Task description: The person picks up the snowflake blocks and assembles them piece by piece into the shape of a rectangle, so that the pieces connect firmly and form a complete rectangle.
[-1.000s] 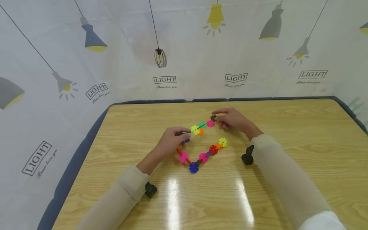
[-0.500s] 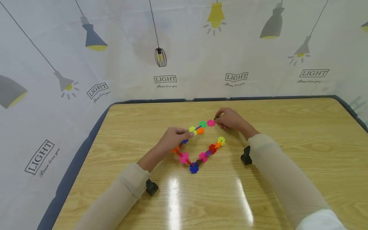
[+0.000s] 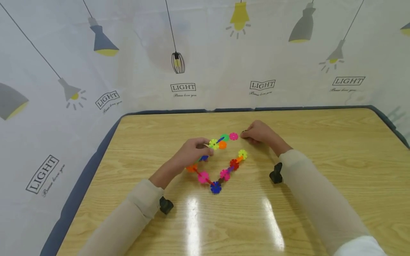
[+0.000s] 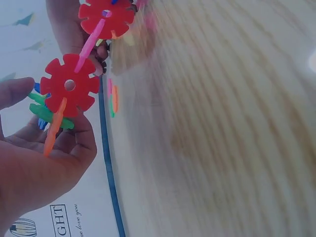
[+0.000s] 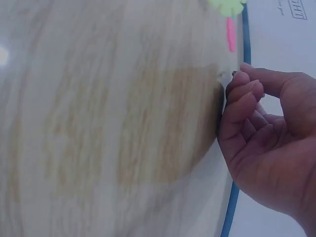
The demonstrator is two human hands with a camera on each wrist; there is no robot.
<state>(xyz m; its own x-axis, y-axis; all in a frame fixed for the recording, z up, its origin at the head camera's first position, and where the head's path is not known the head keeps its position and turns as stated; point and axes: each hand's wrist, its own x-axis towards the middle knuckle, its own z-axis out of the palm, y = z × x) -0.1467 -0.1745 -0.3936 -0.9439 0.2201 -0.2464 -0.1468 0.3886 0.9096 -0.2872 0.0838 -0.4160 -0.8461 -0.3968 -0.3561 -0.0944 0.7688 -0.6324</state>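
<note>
My left hand (image 3: 190,152) holds a chain of notched plastic snowflake discs by its upper left part. The chain curves down past an orange disc (image 3: 192,168) and a pink disc to a blue disc (image 3: 216,187), then up to a yellow end disc (image 3: 242,154). In the left wrist view, the thumb and fingers are around blue and green discs (image 4: 52,116), beside a red disc (image 4: 69,85). Another yellow disc (image 3: 214,144) shows at the left fingertips. My right hand (image 3: 260,132) pinches a small dark brown disc (image 5: 234,73), mostly hidden by the fingers.
An orange disc (image 3: 222,145), a green disc (image 3: 225,137) and a pink disc (image 3: 234,136) lie on the wooden table (image 3: 336,149) between the hands. A blue disc seen edge-on is beside the green one. A lamp-printed curtain (image 3: 211,53) stands behind the table.
The brown disc, earlier plainly visible at my right fingertips, is now nearly covered by them. The chain's yellow end has shifted slightly left, and its orange disc has come into view.
</note>
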